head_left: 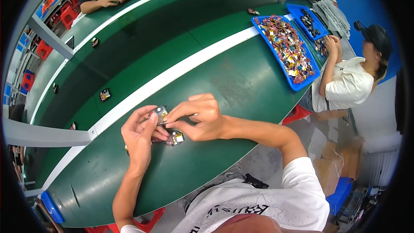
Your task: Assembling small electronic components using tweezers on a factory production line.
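Note:
My left hand (140, 131) pinches a small clear-and-black plastic housing (160, 112) with tiny parts inside, tilted up off the table. In my right hand (196, 117) is a thin dark tool that looks like tweezers (188, 115), its tip at the lower edge of the housing. The fingers hide much of both. Just below, on the green work surface, lies a second small assembly (174, 138) with a yellow-and-white part, partly covered by my left fingers.
A blue tray (298, 87) heaped with small wired parts stands to the right, with a smaller blue tray (320, 34) behind it. Beyond the white rail (172, 72), small units such as one dark piece (105, 95) lie on the green belt (151, 56). Co-workers sit opposite and at right.

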A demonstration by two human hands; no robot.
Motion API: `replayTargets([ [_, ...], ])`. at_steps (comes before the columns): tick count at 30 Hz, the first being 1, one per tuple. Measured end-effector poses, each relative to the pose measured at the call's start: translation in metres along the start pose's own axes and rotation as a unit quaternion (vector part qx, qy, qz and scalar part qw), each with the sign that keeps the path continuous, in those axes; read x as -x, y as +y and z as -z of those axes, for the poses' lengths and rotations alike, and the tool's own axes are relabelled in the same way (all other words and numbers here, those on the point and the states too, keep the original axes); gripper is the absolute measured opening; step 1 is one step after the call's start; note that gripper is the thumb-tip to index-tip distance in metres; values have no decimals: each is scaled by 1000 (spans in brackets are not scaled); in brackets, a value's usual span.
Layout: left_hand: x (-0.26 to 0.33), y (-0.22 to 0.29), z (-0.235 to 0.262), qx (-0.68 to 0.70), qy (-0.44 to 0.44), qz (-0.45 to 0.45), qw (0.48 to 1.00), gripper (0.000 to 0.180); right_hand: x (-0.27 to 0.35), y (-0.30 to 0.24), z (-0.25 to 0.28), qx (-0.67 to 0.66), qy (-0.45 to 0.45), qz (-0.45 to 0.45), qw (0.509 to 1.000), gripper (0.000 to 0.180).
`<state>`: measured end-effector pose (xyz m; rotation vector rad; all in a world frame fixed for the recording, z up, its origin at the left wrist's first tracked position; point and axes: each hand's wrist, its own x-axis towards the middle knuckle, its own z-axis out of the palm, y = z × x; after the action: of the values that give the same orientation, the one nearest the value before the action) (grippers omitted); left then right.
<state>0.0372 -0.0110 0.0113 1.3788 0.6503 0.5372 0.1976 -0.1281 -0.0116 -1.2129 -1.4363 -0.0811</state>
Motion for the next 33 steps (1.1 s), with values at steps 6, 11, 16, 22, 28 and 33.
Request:
replayTargets([
  [6, -4, -1, 2, 36, -11, 9, 999, 28, -2, -1, -2, -1, 13, 2, 1000, 18],
  [11, -4, -1, -3, 33, 1, 7, 999, 25, 0, -3, -2, 0, 14, 5, 1000, 19],
  [16, -7, -2, -3, 9, -5, 23, 1000, 21, 0, -3, 1, 32, -2, 7, 999, 17],
  [22, -37, -2, 1, -100, -1, -2, 995, 17, -11, 6, -1, 84, 0, -2, 996, 16],
  [28, -162, -22, 1, -225, 52, -138, 963, 10, -13, 18, 15, 70, 109, -107, 986, 20],
  [33, -181, -29, 23, -500, 158, -193, 829, 30, -8, 31, 4, 25, 99, -145, 984, 16],
])
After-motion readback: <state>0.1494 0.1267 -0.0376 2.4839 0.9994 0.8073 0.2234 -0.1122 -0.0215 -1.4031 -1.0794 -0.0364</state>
